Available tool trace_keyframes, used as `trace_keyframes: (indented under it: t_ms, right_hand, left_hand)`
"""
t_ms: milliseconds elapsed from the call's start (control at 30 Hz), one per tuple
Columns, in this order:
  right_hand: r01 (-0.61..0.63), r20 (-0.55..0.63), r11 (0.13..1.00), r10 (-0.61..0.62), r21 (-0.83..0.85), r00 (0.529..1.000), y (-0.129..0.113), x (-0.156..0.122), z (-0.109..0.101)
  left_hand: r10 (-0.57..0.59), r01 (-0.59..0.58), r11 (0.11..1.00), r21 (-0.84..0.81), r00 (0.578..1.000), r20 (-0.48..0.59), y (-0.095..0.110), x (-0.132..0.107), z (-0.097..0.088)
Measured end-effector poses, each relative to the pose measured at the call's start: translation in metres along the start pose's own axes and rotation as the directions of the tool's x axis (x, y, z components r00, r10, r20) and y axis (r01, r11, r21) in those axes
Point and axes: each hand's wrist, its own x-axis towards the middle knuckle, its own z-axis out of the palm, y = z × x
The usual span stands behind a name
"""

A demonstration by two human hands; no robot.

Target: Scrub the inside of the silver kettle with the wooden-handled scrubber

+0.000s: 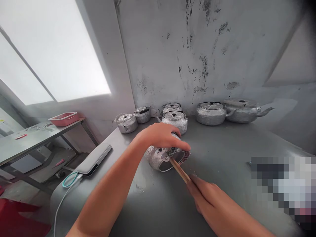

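**A:** What is in hand at this moment?

**B:** A person stands at a grey metal worktop (222,164). The left hand (160,136) lies over a small aluminium kettle (160,158) tipped on its side, fingers curled together and pressing down on its body. The right hand (209,197) is closed around a thin wooden stick (180,169), pinching it near its lower end.

**A:** Where does the kettle sit, and which way does it point?

**B:** Near the middle of the worktop, just in front of a row of upright kettles. Its open mouth faces the person and slightly right. The stick's long axis runs diagonally, from the right hand up and left to the kettle's rim, where its tip touches a small metal bracket.

**A:** Which step does that look like?

**B:** I judge it as working at the rim or bracket with the stick while the kettle is held steady. The next move would call for firm downward pressure from the left hand so the round body does not roll.

**A:** Anything else nearby?

**B:** Six finished kettles (175,120) against the stained wall, a flat grey device (95,159) with a cable at the worktop's left edge, and a pink tray (64,118) on a side table.
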Motion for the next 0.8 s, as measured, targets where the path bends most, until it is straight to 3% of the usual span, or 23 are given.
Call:
trace_keyframes:
  t_ms: [300,800]
  right_hand:
    - [0.017,-0.011,1.0,-0.017,0.008,1.0,0.0025,-0.0031,0.0012]
    - [0.052,-0.01,0.988,-0.054,-0.142,0.998,-0.0008,-0.0033,-0.0012]
  left_hand:
    - [0.01,-0.01,1.0,0.006,1.0,0.014,-0.0001,0.0007,-0.0003]
    - [0.005,-0.005,1.0,-0.01,1.0,0.028,0.0003,-0.0005,-0.0008]
